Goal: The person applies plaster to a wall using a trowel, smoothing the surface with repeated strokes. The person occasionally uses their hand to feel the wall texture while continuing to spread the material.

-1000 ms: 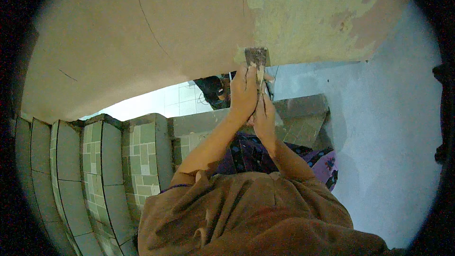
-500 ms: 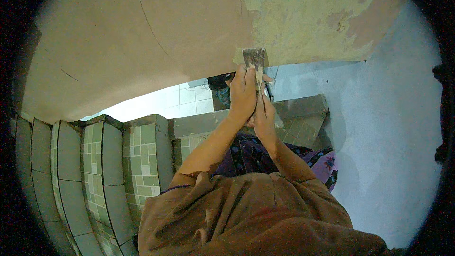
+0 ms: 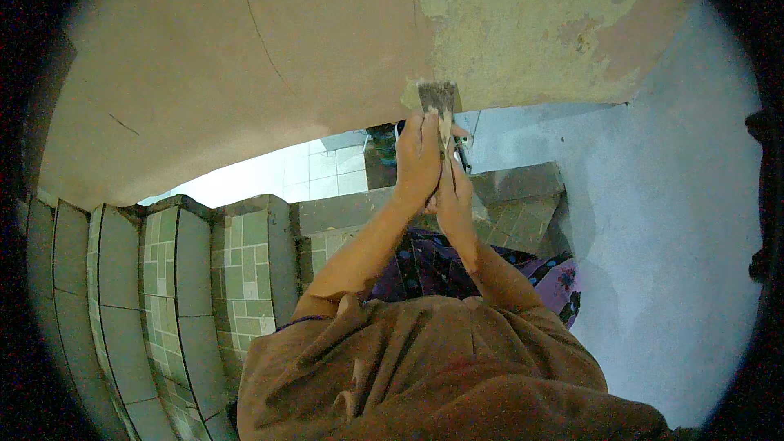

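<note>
A scraper [image 3: 437, 96] with a wide, stained metal blade rests against the lower edge of a pinkish plastered surface [image 3: 327, 49], at the border of a rough pale yellow coat [image 3: 523, 33]. My left hand [image 3: 417, 159] is closed round the scraper just below the blade, fingers pointing up along it. My right hand [image 3: 456, 204] grips the same tool lower and to the right, partly behind the left. Pale putty streaks the tool between my hands.
Tiled steps [image 3: 241, 269] run down the left side, with a tiled ledge [image 3: 514, 188] ahead. A pale blue wall [image 3: 678, 237] fills the right. Beyond the gap lie white floor tiles [image 3: 322, 165] and dark objects [image 3: 381, 155]. Purple patterned cloth [image 3: 555, 278] shows below my hands.
Both hands and the scraper have shifted very slightly left, still at the surface's lower edge. The dark objects seen beyond the gap have changed shape and shrunk in view.
</note>
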`<state>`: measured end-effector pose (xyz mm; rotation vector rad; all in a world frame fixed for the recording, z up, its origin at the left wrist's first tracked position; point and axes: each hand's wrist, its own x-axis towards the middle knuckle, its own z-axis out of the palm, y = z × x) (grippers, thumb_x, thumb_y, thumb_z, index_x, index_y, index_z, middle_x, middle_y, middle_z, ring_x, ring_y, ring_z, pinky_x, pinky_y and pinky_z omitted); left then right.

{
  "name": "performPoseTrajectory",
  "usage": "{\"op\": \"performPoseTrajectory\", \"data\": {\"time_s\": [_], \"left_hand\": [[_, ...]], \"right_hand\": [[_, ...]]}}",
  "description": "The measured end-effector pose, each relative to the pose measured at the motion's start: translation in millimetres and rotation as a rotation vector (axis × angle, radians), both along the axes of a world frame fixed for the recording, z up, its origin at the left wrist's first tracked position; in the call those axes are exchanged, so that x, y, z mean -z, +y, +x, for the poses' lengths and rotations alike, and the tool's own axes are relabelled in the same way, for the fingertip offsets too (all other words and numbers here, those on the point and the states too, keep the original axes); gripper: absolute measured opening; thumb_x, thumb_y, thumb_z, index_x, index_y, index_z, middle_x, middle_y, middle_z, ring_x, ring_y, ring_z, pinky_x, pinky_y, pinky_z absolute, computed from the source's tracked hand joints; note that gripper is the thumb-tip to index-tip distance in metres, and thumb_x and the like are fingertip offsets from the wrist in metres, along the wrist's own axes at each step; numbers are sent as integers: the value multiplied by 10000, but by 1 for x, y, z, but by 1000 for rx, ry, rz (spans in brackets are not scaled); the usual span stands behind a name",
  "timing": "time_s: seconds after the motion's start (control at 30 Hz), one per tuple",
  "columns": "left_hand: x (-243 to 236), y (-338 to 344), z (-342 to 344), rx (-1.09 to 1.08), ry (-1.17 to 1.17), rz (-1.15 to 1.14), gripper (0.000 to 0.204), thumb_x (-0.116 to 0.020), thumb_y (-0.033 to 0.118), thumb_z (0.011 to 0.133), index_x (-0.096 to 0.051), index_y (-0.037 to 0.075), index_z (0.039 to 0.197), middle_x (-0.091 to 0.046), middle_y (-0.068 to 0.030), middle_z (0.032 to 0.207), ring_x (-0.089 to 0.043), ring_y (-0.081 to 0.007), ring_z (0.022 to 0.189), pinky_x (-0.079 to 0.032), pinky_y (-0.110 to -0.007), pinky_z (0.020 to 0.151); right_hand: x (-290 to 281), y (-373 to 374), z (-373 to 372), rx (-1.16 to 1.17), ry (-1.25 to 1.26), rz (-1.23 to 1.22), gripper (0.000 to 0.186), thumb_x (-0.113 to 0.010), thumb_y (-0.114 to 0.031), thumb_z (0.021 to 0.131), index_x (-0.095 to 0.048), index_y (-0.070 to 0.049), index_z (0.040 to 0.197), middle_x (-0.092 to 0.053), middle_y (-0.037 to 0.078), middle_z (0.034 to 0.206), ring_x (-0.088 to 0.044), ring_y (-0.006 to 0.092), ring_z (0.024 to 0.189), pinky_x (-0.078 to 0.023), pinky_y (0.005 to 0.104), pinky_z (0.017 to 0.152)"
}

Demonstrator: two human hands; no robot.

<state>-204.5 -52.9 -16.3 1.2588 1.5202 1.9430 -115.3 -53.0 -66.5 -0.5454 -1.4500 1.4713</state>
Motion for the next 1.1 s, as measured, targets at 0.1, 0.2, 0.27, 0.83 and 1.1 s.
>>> {"op": "performPoseTrajectory", "data": {"time_s": [0.1,0.2,0.27,0.83,1.1], "left_hand": [[-12,4,-3,-19,42,102,265,-408,240,1072,-537,21,999,-738,-117,821,-581,-138,595,-480,-300,568],[-17,2,-1,35,-46,27,265,-408,242,1073,-533,22,997,-735,-120,814,-579,-130,599,-483,-300,570],[-13,-5,5,4,-24,-17,269,-410,245,1072,-532,19,992,-734,-119,807,-578,-129,598,-483,-306,567],[-15,4,3,-15,-4,-39,276,-401,259,1074,-544,34,1002,-742,-114,823,-579,-124,582,-485,-289,558],[-4,-8,4,-13,18,-61,309,-418,261,1069,-577,-2,1037,-733,-157,893,-640,-195,700,-512,-337,661]], "right_hand": [[-3,5,-3,-48,23,-15,282,-411,-235,1090,-572,-23,1182,-524,19,705,-448,73,491,-368,265,441],[-1,4,-2,-64,53,-26,340,-399,-245,1097,-533,-1,1292,-478,-19,688,-402,52,501,-315,243,436],[1,-1,-1,-56,65,-49,362,-404,-253,1097,-519,-5,1333,-468,-19,672,-398,54,490,-306,245,419],[-2,1,0,-34,38,-104,343,-428,-336,1090,-576,-31,1142,-497,15,672,-438,78,475,-344,263,424],[-6,-5,9,-150,29,-351,284,-435,-329,1088,-555,-73,1056,-439,-16,589,-366,73,426,-278,262,399]]}}
